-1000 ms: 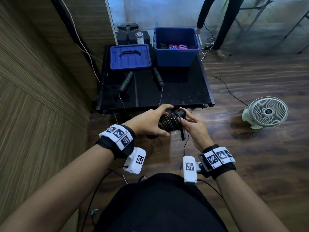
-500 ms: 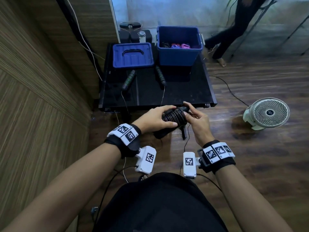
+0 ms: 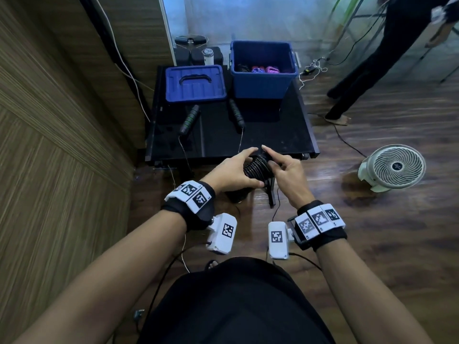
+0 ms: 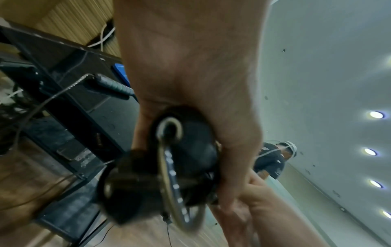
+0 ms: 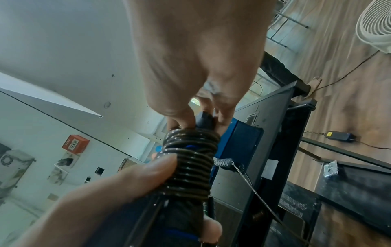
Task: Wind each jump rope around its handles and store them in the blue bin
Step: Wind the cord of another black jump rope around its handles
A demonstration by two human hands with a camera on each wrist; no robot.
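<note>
While the blue bin waits open at the worktop's far edge, the left hand grips the coiled jump rope (nearly wound); the right hand pinches its tip, likely tucking the end before binning.

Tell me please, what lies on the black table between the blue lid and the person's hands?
In the head view, two black rope handles lie below the blue lid, thin cords trailing toward the left hand and right hand.
</note>
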